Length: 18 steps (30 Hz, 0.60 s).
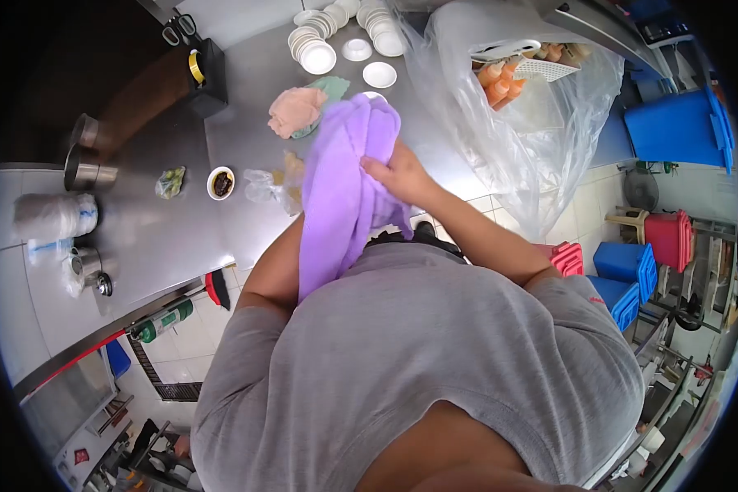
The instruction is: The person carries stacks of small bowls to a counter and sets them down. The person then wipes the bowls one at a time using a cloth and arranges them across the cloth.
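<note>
Near the upper centre of the frame, the right hand (398, 174) is pinching a purple towel (342, 184) at the table (246, 82); the towel is hiding the left hand, whose grip I cannot tell.

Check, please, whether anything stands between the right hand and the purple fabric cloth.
Nothing visible does: the right hand grips the purple fabric cloth directly. The cloth hides the left hand, so that side cannot be judged.
</note>
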Motion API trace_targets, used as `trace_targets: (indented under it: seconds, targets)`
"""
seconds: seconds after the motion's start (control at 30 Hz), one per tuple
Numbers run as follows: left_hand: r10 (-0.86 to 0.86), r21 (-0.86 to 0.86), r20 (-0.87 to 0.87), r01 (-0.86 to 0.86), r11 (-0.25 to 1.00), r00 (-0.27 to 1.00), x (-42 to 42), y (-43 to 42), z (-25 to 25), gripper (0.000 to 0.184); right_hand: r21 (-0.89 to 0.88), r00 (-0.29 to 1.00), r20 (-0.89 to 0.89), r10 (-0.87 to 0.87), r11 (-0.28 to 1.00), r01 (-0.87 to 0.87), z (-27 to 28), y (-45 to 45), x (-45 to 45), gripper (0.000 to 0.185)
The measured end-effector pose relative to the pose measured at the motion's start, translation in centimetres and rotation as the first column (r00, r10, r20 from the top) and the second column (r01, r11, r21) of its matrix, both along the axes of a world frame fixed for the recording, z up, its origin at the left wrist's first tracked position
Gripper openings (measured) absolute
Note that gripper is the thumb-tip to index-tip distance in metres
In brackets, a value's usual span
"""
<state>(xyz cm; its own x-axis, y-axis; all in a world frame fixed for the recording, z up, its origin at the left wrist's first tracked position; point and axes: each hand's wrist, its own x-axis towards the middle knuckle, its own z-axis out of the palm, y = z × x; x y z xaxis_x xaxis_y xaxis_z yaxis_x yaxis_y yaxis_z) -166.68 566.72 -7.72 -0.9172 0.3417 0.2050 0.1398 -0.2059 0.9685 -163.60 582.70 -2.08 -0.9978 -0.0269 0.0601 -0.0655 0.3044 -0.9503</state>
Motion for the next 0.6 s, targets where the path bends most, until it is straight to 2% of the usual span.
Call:
trace_targets:
  seconds: [0.07, 0.17, 0.27, 0.37, 0.47, 0.5, 0.57, 0.6]
  targets:
    - [0.008, -0.01, -0.061, -0.009, 1.0, 0.998, 1.6, 0.9, -0.1, 0.019, -0.072, 0.991, 0.124, -0.047, 0.996, 0.057, 0.2, 1.5, -2.2, 0.041]
    - [-0.017, -0.01, -0.061, 0.016, 1.0, 0.998, 0.9, 0.1, 0.7, 0.019, -0.093, 0.995, 0.086, -0.05, 0.994, 0.058, 2.7, 1.3, -1.4, 0.035]
    - [-0.04, -0.03, -0.084, 0.038, 0.999, 0.996, 1.1, -0.4, 0.8, 0.019, 0.081, 0.997, -0.062, -0.042, 0.996, 0.047, 1.5, 1.6, -1.6, 0.029]
    - [-0.064, -0.034, -0.12, 0.061, 0.998, 0.991, 0.6, -0.3, 0.9, 0.019, 0.269, 0.997, -0.075, -0.012, 0.963, 0.032, 1.4, 3.1, -1.2, 0.031]
    - [-0.139, -0.03, -0.12, 0.137, 0.99, 0.983, -2.1, -1.1, 1.6, 0.019, 0.448, 0.938, -0.293, 0.187, 0.893, -0.038, 1.0, 4.9, -0.3, 0.036]
    - [-0.153, -0.036, -0.128, 0.15, 0.988, 0.98, -2.9, -1.1, 1.8, 0.019, 0.307, 0.988, -0.129, 0.08, 0.951, -0.037, 1.3, 6.0, 0.0, 0.043]
    - [-0.143, -0.048, -0.161, 0.137, 0.989, 0.977, -4.0, -0.3, 1.2, 0.019, 0.025, 0.968, 0.247, -0.048, 0.999, 0.044, 2.8, 8.8, 0.3, 0.056]
    - [-0.127, -0.062, -0.175, 0.118, 0.991, 0.976, -4.3, 0.1, 0.8, 0.019, 0.216, 0.972, 0.175, -0.16, 0.969, 0.121, 2.0, 10.0, 0.1, 0.061]
